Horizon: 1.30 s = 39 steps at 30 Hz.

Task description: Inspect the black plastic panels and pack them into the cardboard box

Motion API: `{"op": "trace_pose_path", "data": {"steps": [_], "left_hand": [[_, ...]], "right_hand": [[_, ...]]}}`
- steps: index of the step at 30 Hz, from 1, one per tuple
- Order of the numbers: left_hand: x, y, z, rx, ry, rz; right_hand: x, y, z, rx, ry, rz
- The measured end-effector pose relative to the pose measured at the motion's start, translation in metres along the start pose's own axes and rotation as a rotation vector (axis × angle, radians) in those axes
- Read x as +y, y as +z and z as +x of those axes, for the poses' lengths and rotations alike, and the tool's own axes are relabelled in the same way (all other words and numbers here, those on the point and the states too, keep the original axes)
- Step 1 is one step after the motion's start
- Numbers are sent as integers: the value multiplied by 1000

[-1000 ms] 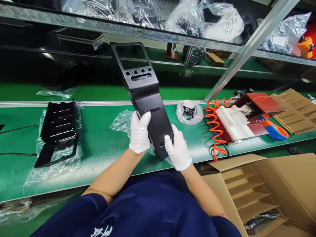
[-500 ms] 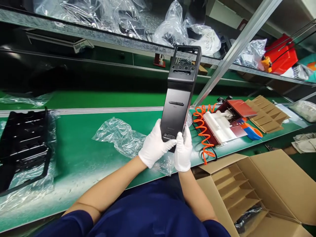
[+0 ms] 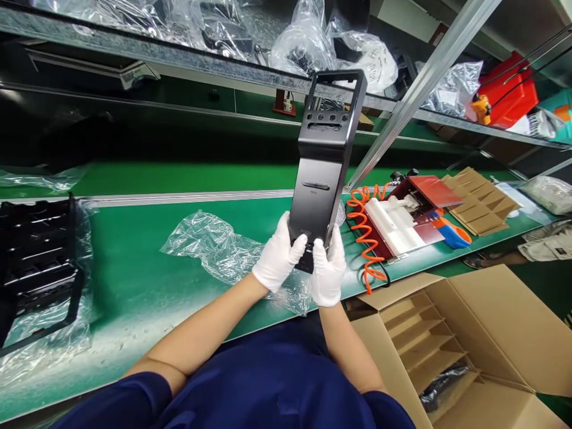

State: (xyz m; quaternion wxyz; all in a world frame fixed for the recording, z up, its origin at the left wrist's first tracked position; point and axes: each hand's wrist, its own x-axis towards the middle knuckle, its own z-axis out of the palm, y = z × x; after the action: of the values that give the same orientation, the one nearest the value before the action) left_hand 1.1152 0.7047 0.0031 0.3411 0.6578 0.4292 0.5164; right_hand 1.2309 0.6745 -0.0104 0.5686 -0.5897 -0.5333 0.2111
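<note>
black panel near upright, both hands at its lower end

change over the last second: the black panel [image 3: 316, 170] was slanting to upper left with the left hand well up its edge. now it leans slightly right, and the left hand [image 3: 277, 253] and right hand [image 3: 328, 268] sit low, nearly side by side. the head view swung right too, so the black rack [image 3: 38, 244] is cut by the left edge. last half second: very little difference.

meaning for the work: panel is held up over the bench [image 3: 138, 238], broad face turned to the wearer. my read: grip is all at the bottom, so it's top-heavy, and neither hand is free.

fingers: both thumbs press the lower face, one near each side edge. the other fingers go round behind, so can't tell if they're spread or together.

counts:
- panel: 1, with 1 window, 4 round holes in a row, 2 long slots above the thumbs
- gloved hands on it: 2
- rack: 1, lying on plastic
- crumpled plastic film [image 3: 205, 238] left of the hands: 1 piece, looks like
- red and white machine [image 3: 395, 226]: 1
- orange coiled hose [image 3: 367, 238] beside it: 1
- blue and orange roll [image 3: 453, 235]: 1
- open cardboard box [image 3: 500, 310]: 1, with 1 dark bagged part [image 3: 440, 386] in view inside
- red bin [image 3: 513, 89] on the shelf [image 3: 179, 64]: 1
</note>
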Motion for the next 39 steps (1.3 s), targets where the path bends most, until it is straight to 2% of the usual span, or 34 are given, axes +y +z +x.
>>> {"op": "trace_pose_path", "data": {"steps": [5,9,13,16,19,24,28,33,36,39], "left_hand": [[-9,0,-3,-31,-87,83],[-10,-1,-4,-57,-83,92],[-5,-3,-4,-39,-16,-44],[-1,-2,-5,64,-136,-217],[0,3,-8,188,-234,-306],[-2,13,-14,288,-170,-320],[-1,17,-15,289,-177,-304],[3,15,-13,258,-114,-227],[7,10,-8,188,-64,-142],[9,9,0,97,-23,23]], "right_hand": [[9,7,-4,26,77,173],[15,11,-7,58,97,257],[10,6,-2,25,105,349],[2,-2,6,-60,101,409],[-3,-6,12,-157,9,248],[-3,-4,14,-168,-114,42],[2,-3,16,-143,-122,2],[8,-8,16,-80,-144,6],[8,-15,14,-87,-197,11],[7,-17,12,23,-269,-45]]}}
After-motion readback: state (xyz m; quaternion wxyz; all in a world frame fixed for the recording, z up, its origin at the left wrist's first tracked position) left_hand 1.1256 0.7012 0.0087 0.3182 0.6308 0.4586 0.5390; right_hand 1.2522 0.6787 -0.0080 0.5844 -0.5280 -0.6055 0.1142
